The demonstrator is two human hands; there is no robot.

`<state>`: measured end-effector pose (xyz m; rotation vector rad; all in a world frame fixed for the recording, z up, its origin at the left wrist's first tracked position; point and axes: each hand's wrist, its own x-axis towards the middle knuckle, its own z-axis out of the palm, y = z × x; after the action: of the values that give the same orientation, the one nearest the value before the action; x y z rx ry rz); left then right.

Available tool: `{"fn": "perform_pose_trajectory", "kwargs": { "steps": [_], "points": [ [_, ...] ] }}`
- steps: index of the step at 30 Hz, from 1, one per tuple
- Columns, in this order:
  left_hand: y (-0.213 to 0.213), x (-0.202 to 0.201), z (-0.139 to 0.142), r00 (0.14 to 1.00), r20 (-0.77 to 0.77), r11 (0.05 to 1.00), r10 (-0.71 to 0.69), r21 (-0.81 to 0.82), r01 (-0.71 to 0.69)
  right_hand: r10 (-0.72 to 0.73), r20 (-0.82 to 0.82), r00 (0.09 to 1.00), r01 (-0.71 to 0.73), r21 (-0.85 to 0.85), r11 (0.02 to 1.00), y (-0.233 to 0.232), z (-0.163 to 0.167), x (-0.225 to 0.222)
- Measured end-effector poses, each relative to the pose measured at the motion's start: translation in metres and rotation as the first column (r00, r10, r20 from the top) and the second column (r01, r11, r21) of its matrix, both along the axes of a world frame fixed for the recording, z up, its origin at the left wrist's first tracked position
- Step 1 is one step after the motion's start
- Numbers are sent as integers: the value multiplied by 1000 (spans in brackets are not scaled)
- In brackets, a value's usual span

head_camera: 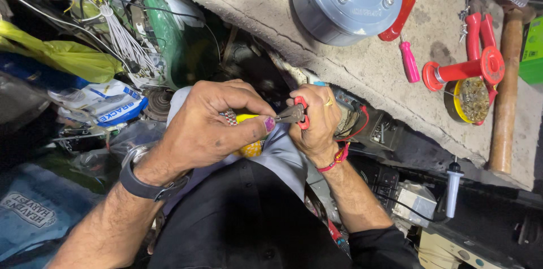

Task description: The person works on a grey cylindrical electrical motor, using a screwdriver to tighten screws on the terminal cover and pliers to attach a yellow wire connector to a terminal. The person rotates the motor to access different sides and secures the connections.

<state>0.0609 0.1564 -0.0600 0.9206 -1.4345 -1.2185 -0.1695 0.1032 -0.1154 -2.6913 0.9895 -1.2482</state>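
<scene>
My left hand [212, 125] is closed around a small yellow object [250, 147] with a metal link strap [228, 117] showing beside my thumb. My right hand [318, 122] grips red-handled pliers [294, 113], whose jaws point left and touch the spot by my left thumb. Both hands hover over my lap, just below the edge of a worn workbench [350, 71]. What the plier jaws pinch is too small to tell.
On the bench lie a grey round housing [345, 0], red and pink screwdrivers [408, 61], a red tool [472, 65], a tin of small parts [470, 99] and a wooden-handled hammer [503, 93]. Wires, bags and boxes crowd the left; electronic parts sit lower right.
</scene>
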Motion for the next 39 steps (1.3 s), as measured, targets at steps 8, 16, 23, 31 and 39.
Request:
{"fn": "perform_pose_trajectory", "kwargs": {
  "steps": [8,16,23,31,39],
  "points": [
    [4,-4,9,991,97,990,87,-121,-75,-3,45,999,0,71,997,0,-2,0],
    [6,-8,15,885,194,869,424,-362,-337,-38,170,985,-59,529,846,24,15,0],
    [5,-11,15,837,243,812,490,-475,-338,-73,-6,997,61,610,790,39,40,-1],
    [5,-15,13,751,314,746,581,-575,-336,-100,-87,991,132,564,815,41,49,6],
    [6,-14,13,715,369,751,594,-572,-328,-175,-190,966,249,502,828,40,35,4]
  ]
}}
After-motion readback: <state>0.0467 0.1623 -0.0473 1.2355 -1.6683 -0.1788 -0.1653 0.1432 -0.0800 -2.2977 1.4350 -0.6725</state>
